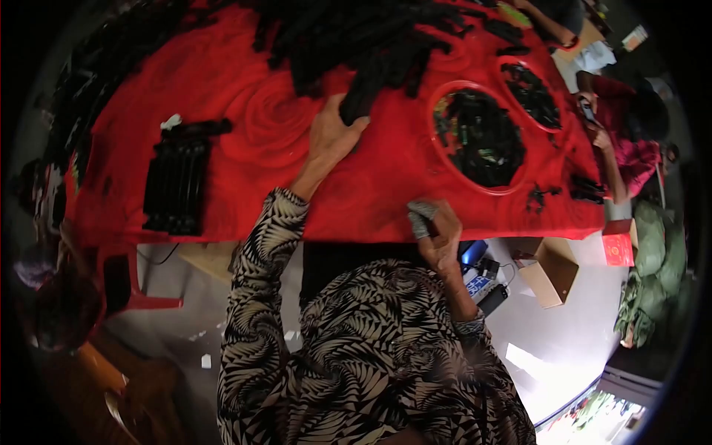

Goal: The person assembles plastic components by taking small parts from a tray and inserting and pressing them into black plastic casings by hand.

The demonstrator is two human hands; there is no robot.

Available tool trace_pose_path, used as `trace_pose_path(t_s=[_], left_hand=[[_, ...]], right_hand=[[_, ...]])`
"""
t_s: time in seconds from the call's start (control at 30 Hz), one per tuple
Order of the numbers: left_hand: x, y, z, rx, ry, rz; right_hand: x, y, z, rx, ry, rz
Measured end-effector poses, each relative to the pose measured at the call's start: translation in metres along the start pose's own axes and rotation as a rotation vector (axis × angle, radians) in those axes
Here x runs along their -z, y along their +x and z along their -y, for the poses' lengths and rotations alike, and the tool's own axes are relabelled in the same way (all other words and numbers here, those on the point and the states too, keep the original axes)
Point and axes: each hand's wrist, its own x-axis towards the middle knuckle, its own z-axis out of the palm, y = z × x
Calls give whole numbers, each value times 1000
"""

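Note:
Reaching to the front of a heap of black pieces [334, 33], my left hand [334, 137] is closed around a long black bar-shaped piece [362, 90]. Its thumb lies along the near end, while the far end merges with the dark heap. My right hand [442, 236] is above the near table edge, fingers loosely curled and partly apart, with nothing visible in them. Grey wrapping [420, 219] covers at least one of its digits. To the left, several black bars [176, 185] lie side by side in a neat row, with another bar [211, 127] across their far end.
Red-rimmed basins [498, 191] of small black parts stand on the red patterned table cover [271, 119]. Across the right end, a co-worker's hands [598, 133] hold a small object. An open cardboard box [549, 273] sits below at right; a red stool [137, 285] stands at left.

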Motion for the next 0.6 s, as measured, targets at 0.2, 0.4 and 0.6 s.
trace_pose_path(t_s=[0.2,0.4,0.6], left_hand=[[17,3,-5,26,-87,35],[7,2,5,0,-141,11],[5,0,13,88,-142,20]], right_hand=[[-20,6,0,-41,36,-28],[-15,5,2,-26,37,-45],[-16,22,17,-238,49,41]])
